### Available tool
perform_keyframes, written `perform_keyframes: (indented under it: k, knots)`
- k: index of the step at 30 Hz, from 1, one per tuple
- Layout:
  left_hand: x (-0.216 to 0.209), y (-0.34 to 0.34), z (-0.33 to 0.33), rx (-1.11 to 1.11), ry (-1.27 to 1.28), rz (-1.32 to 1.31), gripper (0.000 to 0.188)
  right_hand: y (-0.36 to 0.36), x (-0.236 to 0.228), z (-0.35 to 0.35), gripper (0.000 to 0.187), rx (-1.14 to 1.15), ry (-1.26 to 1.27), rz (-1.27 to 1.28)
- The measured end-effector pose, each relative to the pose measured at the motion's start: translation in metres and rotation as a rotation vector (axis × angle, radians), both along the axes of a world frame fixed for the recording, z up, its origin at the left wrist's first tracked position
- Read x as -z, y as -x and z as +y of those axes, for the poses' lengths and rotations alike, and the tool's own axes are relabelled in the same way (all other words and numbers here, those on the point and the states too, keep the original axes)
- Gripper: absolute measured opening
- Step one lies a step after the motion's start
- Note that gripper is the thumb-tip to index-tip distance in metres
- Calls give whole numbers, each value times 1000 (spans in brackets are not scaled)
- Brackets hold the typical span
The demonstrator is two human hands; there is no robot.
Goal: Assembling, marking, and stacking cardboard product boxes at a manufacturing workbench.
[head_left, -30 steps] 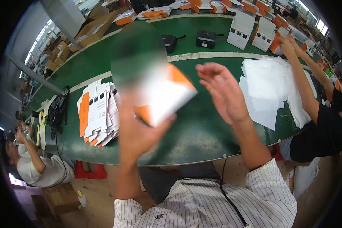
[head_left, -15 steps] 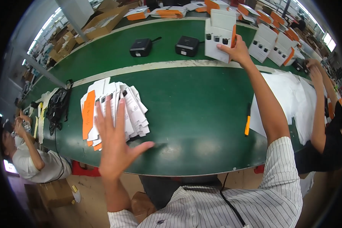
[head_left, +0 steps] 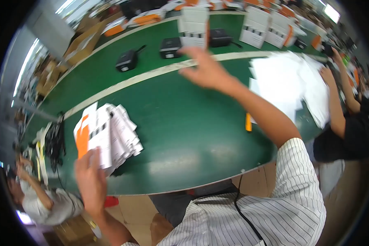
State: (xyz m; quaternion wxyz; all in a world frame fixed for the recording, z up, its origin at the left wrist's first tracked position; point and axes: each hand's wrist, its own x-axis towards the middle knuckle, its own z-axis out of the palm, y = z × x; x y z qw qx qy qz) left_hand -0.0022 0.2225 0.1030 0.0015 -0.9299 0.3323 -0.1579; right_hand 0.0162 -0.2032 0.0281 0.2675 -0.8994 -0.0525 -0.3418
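Observation:
My left hand (head_left: 91, 178) is at the near-left edge of a pile of flattened cartons (head_left: 121, 133), its fingers closed on a white-and-orange flat carton (head_left: 98, 137) on top. Slightly smeared by motion, my right hand (head_left: 207, 67) hangs open and empty above the pale strip across the table. Just beyond it, a white carton (head_left: 194, 30) stands upright with its flap raised. Black boxy devices flank that carton: one device (head_left: 170, 47) to its left, another device (head_left: 220, 37) to its right. Further left lies a third device (head_left: 127, 60) with a strap.
Two more upright cartons (head_left: 254, 28) stand at the far right. White sheets (head_left: 276, 82) cover the table's right side, with an orange-handled cutter (head_left: 248, 122) beside them. Black cables (head_left: 54, 143) lie at the left. Co-workers sit on both sides, one with an arm (head_left: 335, 98) near the sheets.
My right hand has let go of the white carton, now standing between devices, and drawn back toward me. My left hand went from spread over the pile to its near edge. The view has shifted.

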Motion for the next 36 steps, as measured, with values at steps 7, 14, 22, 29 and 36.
perform_keyframes:
  k: [7,14,22,29,36]
  knots:
    - [-57,82,-108,377,-48,-353,30,104,-63,105,58,-399,253,-278]
    - [-2,71,-162,512,649,318,134,163,-22,81,27,-353,-710,134]
    - [46,81,-216,574,527,407,140,207,-8,64,41,-585,-946,696]
    - [43,61,-188,533,923,737,127,181,-32,39,118,-731,-909,536]
    - [40,43,-152,596,996,1054,77,149,-26,49,93,-580,-1115,451]
